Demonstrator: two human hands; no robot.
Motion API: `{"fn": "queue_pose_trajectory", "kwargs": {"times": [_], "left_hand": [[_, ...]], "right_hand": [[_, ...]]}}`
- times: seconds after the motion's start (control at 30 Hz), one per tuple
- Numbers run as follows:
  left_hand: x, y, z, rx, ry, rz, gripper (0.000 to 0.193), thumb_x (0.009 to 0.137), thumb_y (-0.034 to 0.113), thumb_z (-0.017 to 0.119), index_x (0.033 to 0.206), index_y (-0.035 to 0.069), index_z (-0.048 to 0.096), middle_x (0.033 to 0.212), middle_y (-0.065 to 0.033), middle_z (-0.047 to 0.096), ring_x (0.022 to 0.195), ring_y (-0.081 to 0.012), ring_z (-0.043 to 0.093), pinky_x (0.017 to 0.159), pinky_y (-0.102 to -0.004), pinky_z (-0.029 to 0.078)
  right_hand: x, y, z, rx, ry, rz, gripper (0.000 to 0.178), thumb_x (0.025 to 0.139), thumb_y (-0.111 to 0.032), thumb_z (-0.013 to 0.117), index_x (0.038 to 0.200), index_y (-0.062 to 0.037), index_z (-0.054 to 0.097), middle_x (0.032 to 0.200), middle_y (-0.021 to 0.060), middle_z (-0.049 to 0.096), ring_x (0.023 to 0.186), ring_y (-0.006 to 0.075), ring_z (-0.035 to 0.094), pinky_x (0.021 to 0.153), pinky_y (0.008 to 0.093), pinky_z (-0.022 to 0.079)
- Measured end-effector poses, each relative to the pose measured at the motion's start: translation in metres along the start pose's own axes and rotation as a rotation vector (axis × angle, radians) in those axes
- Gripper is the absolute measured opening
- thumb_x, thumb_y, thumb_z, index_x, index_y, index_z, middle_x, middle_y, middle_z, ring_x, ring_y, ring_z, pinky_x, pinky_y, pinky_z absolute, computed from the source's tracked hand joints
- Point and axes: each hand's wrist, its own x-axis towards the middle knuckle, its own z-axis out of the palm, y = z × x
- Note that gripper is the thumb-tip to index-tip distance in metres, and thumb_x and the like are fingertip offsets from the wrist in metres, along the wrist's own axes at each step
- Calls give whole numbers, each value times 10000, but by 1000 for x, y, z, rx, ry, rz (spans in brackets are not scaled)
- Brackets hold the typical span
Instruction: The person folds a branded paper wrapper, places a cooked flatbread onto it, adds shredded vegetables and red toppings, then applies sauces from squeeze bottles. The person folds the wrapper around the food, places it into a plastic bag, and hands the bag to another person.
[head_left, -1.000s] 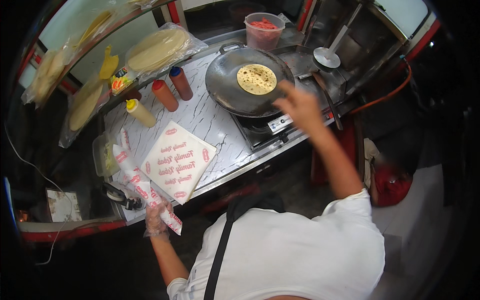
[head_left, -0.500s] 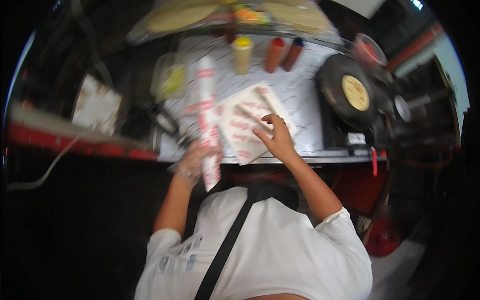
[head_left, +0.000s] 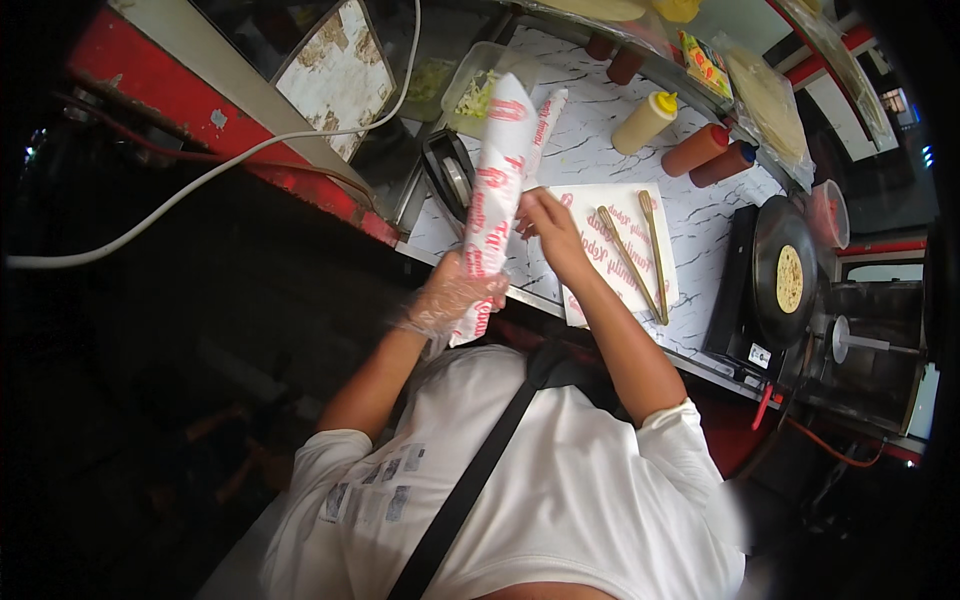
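A long roll wrapped in white paper with red print (head_left: 498, 185) slants upward in my left hand (head_left: 455, 295). That hand wears a clear plastic glove and grips the roll's lower part. My right hand (head_left: 552, 232) is bare, its fingers loosely bent and apart beside the roll, nothing visible in them; some fingertips are partly hidden. Just beyond them lies a second paper-wrapped roll (head_left: 545, 128), partly covered by the held one. To the right, wooden tongs (head_left: 632, 262) rest on a stack of printed wrapping paper (head_left: 590, 200).
Sauce bottles with yellow (head_left: 640, 125), red (head_left: 695, 150) and dark (head_left: 722, 165) caps stand behind. A round black pan (head_left: 770, 260) holds a flatbread (head_left: 790, 280). Left are a tub of shredded vegetables (head_left: 475, 92), a black-handled utensil (head_left: 445, 170) and a white cable (head_left: 250, 155).
My view has turned, so the counter now slants. My right hand has left the tongs on the paper and moved left, next to the roll. My left hand still grips the roll.
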Motion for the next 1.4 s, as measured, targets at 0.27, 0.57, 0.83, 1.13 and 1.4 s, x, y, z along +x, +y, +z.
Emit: {"fn": "queue_pose_trajectory", "kwargs": {"times": [0.27,0.57,0.83,1.13,1.4], "left_hand": [[-9,31,-22,64,130,109,164,868,60,721,960,-8,603,738,-78,646,632,-158,645,588,-298,538],[-3,39,-12,28,106,121,181,870,84,710,955,0,574,722,-80,621,627,-164,626,586,-310,529],[7,36,4,61,76,175,329,863,66,724,1110,7,515,778,-73,613,632,-163,627,581,-303,529],[25,29,58,222,64,183,334,889,39,691,1180,31,527,797,-49,615,619,-153,635,553,-279,539],[25,11,85,-354,-195,-97,738,928,759,403,1107,56,537,616,-69,521,336,-127,459,285,-240,383]], "right_hand": [[22,24,28,-151,-171,227,236,927,-209,698,996,11,750,814,75,706,773,158,603,722,331,485],[-18,59,19,-432,-14,55,235,884,-217,740,919,16,735,885,145,591,829,282,627,744,371,485],[-14,44,-27,-857,-80,37,199,860,-182,699,865,17,704,928,225,606,929,399,644,795,476,511],[-28,-68,-52,-496,-294,-190,321,863,-335,743,874,-15,712,840,153,578,779,305,566,712,397,437],[-61,-65,-87,-257,-210,-493,259,816,-238,813,850,-14,688,934,113,567,859,259,570,759,352,470]]}}
